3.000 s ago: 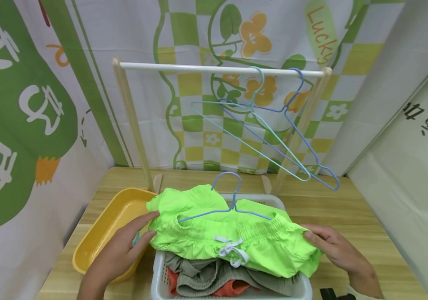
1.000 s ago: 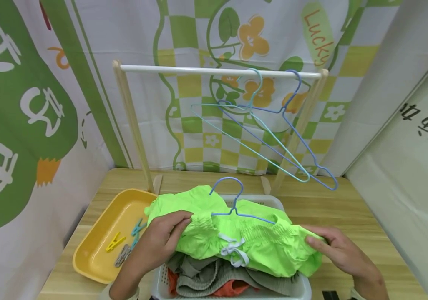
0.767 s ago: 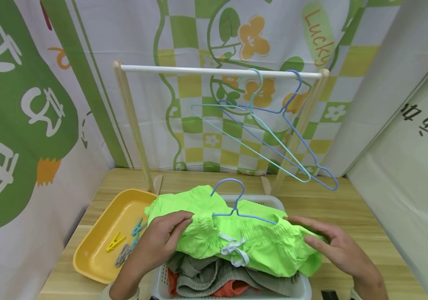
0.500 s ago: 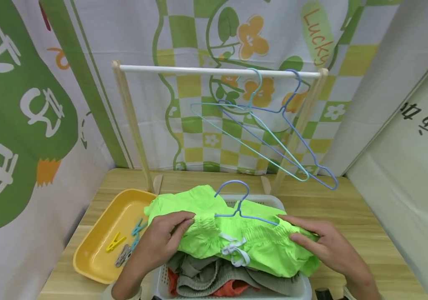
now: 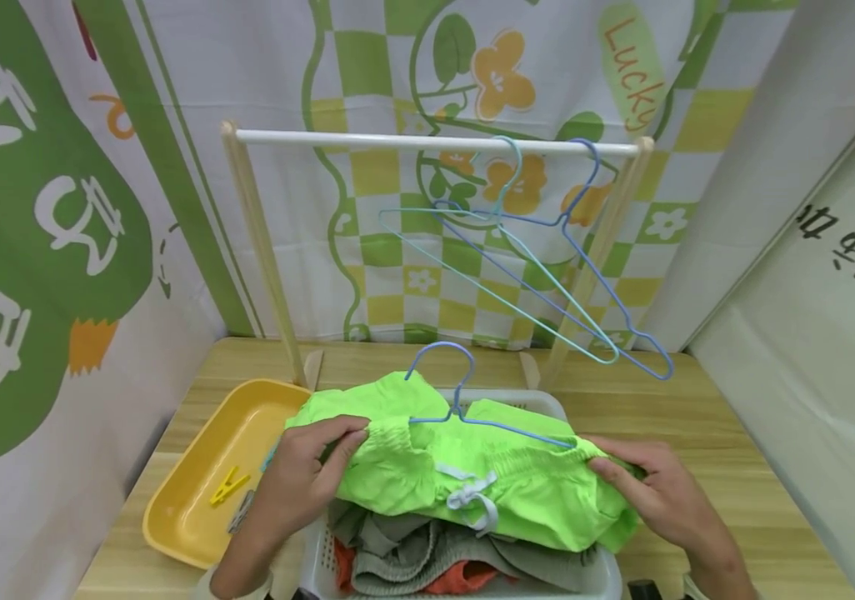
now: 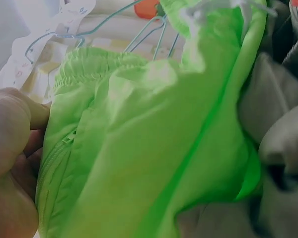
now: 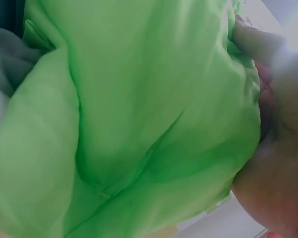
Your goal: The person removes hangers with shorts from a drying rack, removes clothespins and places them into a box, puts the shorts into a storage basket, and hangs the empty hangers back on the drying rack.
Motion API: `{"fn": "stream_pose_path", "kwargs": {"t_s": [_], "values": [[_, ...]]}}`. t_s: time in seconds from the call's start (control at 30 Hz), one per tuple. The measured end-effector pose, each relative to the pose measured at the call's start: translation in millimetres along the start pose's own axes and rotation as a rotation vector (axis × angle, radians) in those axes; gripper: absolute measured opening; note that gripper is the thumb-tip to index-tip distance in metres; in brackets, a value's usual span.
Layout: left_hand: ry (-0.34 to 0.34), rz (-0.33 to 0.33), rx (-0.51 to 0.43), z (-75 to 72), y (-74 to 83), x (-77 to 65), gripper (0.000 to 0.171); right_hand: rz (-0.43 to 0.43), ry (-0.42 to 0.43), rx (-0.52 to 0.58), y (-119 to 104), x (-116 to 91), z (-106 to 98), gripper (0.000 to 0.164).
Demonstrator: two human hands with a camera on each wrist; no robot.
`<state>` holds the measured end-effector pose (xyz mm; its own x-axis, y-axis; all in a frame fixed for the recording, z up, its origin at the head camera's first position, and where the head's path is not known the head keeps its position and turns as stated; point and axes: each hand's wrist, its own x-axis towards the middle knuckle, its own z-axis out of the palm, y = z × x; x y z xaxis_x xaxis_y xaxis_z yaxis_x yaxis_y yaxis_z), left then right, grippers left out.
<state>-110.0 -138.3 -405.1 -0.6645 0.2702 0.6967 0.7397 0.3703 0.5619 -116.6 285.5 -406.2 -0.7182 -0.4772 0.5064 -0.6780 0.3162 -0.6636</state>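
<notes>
Neon green shorts [image 5: 540,487] with a white drawstring bow [image 5: 472,493] lie over a white laundry basket [image 5: 312,550]. A blue wire hanger [image 5: 459,392] sits inside their waistband, its hook standing up above the fabric. My left hand [image 5: 303,475] pinches the left side of the waistband between thumb and fingers. On the other side, my right hand [image 5: 663,492] grips the waistband near the hanger's right end. The left wrist view shows a zipped pocket [image 6: 57,153] beside the left fingers. Both hanger ends are hidden by fabric or hand.
Grey-brown clothing [image 5: 405,554] and a red piece [image 5: 465,575] fill the basket. At left, a yellow tray [image 5: 172,508] holds clothespins [image 5: 228,486]. Behind stands a rack [image 5: 367,139] bearing a teal hanger [image 5: 465,275] and another blue hanger [image 5: 615,287].
My left hand has moved from the shorts' outer left edge in to the waistband. The right hand let go briefly and took hold again. The hanger has shifted slightly and its hook now leans left.
</notes>
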Motion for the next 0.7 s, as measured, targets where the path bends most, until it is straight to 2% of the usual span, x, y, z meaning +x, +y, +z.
{"fn": "stream_pose_path", "kwargs": {"t_s": [0.23,0.47,0.7], "values": [[0.067,0.011,0.008,-7.8,-10.3,-0.6,0.032,0.022,0.099,0.008,4,-10,-2,0.043],[0.129,-0.014,0.055,-10.3,-13.3,-2.0,0.031,-0.028,0.228,0.14,13,-17,-3,0.044],[0.154,-0.048,0.033,-11.5,-15.7,-5.4,0.03,-0.007,0.259,0.147,16,-17,-7,0.033]]}}
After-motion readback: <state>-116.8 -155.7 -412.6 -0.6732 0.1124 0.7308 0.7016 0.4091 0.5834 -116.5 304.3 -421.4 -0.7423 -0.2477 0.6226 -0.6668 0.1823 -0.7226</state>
